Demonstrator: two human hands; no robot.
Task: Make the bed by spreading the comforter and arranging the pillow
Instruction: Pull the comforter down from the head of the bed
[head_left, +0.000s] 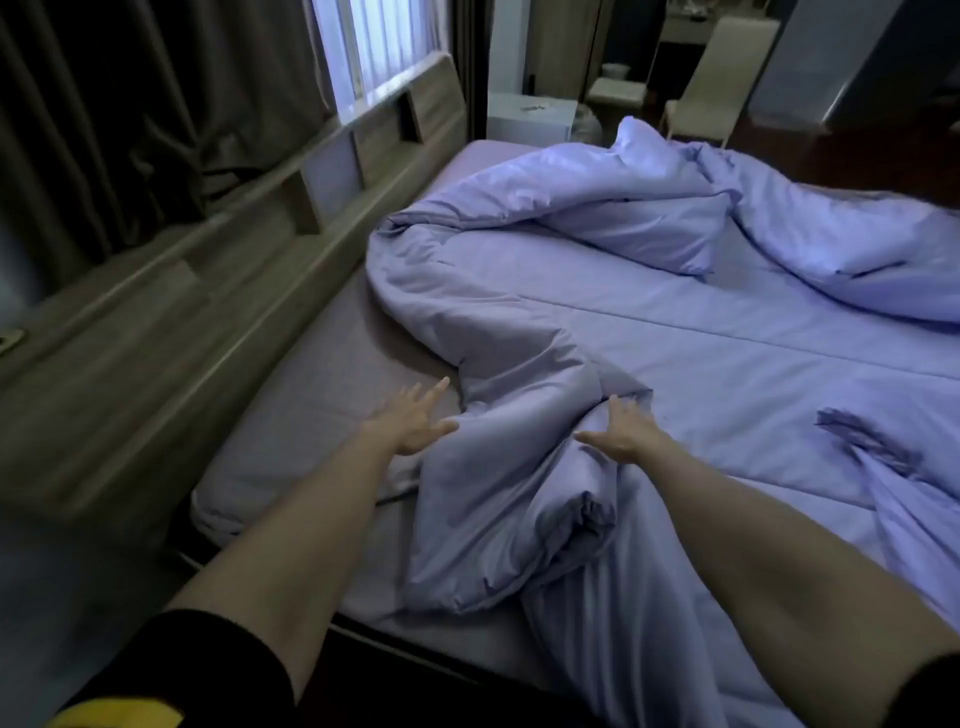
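Early in the job, by the look of it. Comforter bunched and twisted across the bed, a thick rolled edge running from about 11 o'clock down toward 6 o'clock, a second heap piled at 1 to 2 o'clock, only the middle stretch lying flat. Bare sheet showing along the 9 o'clock side, between the rolled edge and the headboard — nothing spread there yet. No pillow in view; either hidden under the folds or out of shot, impossible to say which. Left hand reaching forward with fingers spread, palm down, just at the near side of the rolled edge, touching or about to touch, holding nothing. Right hand also spread flat, resting on top of the bunched fold, not pinching the cloth. Likely step in hand: taking hold of this rolled edge to pull it out toward the headboard. Still to do, judging from the lie of things: unrolling and drawing the comforter flat over the whole bed, straightening the heap at 2 o'clock, then finding and placing the pillow. Room dim — dark curtains at 10 o'clock, a bright window at 12, a small white cabinet beyond the far edge of the bed and a pale chair at 1 o'clock. Wooden headboard with open shelf niches along its length.
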